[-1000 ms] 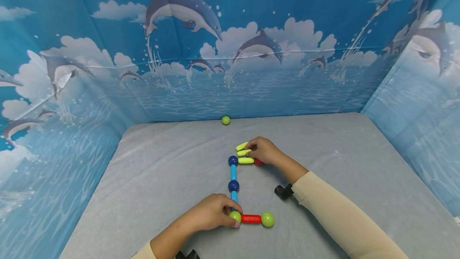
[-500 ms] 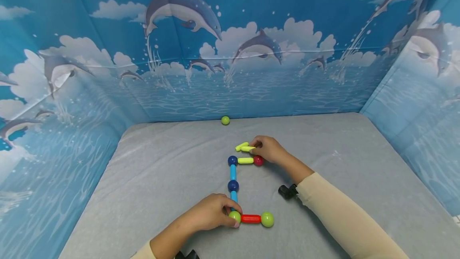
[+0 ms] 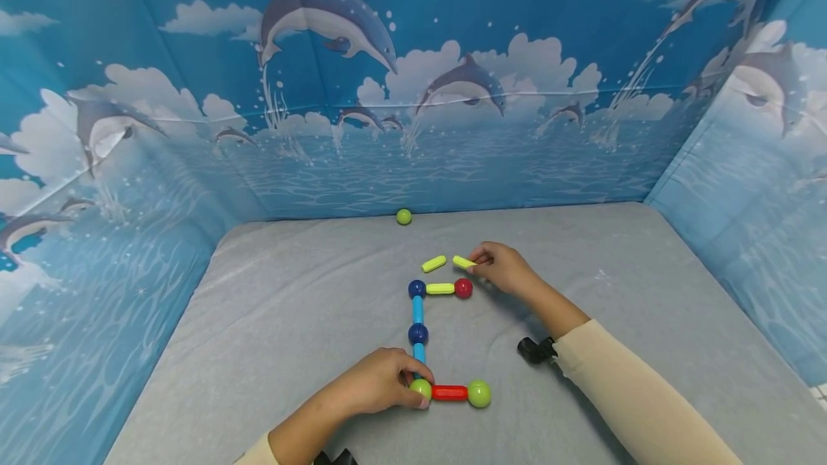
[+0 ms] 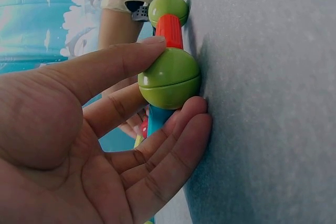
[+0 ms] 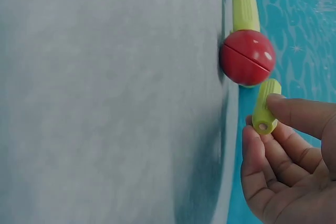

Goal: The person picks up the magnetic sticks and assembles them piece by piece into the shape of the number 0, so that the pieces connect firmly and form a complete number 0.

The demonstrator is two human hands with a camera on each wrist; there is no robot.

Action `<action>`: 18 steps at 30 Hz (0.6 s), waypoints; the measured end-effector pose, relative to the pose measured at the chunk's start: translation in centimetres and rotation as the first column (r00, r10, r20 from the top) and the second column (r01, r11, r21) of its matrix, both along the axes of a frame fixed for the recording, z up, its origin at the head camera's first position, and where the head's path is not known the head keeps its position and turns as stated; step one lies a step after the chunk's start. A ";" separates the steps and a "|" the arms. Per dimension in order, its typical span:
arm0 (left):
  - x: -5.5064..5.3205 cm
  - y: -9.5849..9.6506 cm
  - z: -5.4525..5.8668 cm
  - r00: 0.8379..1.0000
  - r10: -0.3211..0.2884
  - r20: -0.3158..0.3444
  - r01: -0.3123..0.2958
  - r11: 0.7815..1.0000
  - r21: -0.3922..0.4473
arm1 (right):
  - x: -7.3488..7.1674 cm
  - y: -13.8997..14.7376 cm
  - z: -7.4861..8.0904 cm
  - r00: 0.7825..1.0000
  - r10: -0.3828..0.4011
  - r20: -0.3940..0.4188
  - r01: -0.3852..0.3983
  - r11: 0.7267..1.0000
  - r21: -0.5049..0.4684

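Observation:
My left hand (image 3: pixel 382 380) pinches a green ball (image 4: pixel 170 80) at the near corner of a chain of balls and rods on the grey cloth. From that ball a red rod (image 3: pixel 449 393) runs right to another green ball (image 3: pixel 479 394). Away from me go blue rods (image 3: pixel 418 310) and two dark blue balls (image 3: pixel 418 334). A yellow-green rod (image 3: pixel 441 289) joins the far blue ball to a red ball (image 5: pixel 247 57). Beyond the red ball my right hand (image 3: pixel 507 268) pinches a loose yellow-green rod (image 5: pixel 266 107) between thumb and fingers.
One more yellow-green rod (image 3: pixel 434 263) lies loose behind the chain. A lone green ball (image 3: pixel 403 217) sits at the cloth's far edge, against a blue dolphin-print curtain (image 3: pixel 452 163) that also hangs at both sides.
My right hand has drawn one yellow-green rod rightward, away from the other loose rod, and now holds it behind the red ball. My left hand keeps its place on the green ball.

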State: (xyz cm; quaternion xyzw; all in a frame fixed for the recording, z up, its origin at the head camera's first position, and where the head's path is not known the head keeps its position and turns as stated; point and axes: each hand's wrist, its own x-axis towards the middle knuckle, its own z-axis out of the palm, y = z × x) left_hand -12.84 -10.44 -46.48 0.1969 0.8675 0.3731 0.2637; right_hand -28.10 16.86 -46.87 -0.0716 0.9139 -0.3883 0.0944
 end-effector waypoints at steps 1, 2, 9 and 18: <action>0.0 0.0 0.0 1.000 0.000 0.001 0.000 1.000 -0.001 | 0.2 0.2 0.0 1.000 -0.001 -0.005 0.001 1.000 -0.005; 0.0 0.0 0.0 1.000 0.000 0.000 0.000 1.000 -0.003 | 0.4 0.4 0.1 1.000 0.000 -0.009 0.000 1.000 -0.013; 0.0 0.0 0.1 1.000 -0.003 0.001 0.003 1.000 -0.004 | 2.1 1.5 0.5 0.999 0.022 -0.045 -0.024 0.999 -0.026; -0.1 0.0 0.2 0.999 -0.024 -0.022 0.024 1.000 0.003 | 4.6 2.0 0.9 0.993 0.119 -0.010 -0.120 0.988 -0.097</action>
